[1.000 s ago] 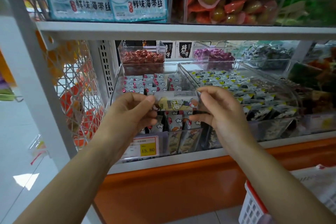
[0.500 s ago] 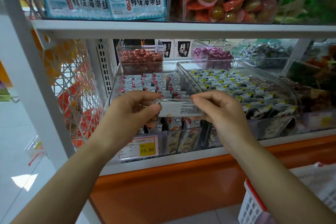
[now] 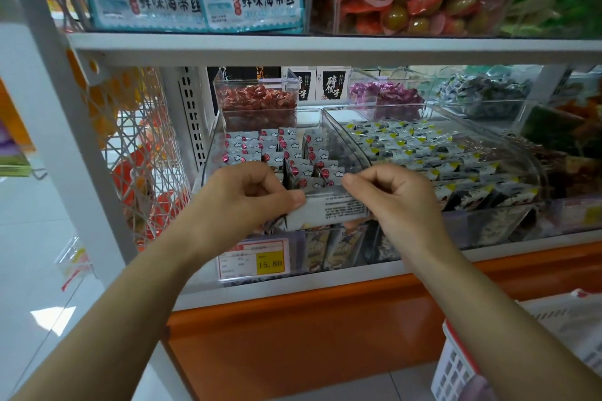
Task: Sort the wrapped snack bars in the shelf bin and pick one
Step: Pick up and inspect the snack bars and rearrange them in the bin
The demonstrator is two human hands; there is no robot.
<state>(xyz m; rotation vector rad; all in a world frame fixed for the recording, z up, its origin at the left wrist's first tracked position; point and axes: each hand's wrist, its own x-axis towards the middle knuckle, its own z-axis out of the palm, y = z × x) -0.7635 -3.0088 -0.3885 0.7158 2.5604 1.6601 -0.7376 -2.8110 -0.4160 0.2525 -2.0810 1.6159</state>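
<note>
Snack bar [image 3: 329, 209] is being pinched above the shelf bin [image 3: 210, 153], left hand [image 3: 250, 195] at its nine o'clock, right hand [image 3: 397, 198] at three (printed back up, likely for reading).

Both bare forearms reach forward, converging. Left hand [image 3: 247, 202] pinches the snack bar [image 3: 329, 210] at its left end, thumb on top. Right hand [image 3: 397, 202] pinches the right end, fingers curled.

Bare left hand [image 3: 247, 195] and bare right hand [image 3: 399, 203] on bare forearms [image 3: 130, 299], fingernails [image 3: 299, 202] short and plain.
</note>
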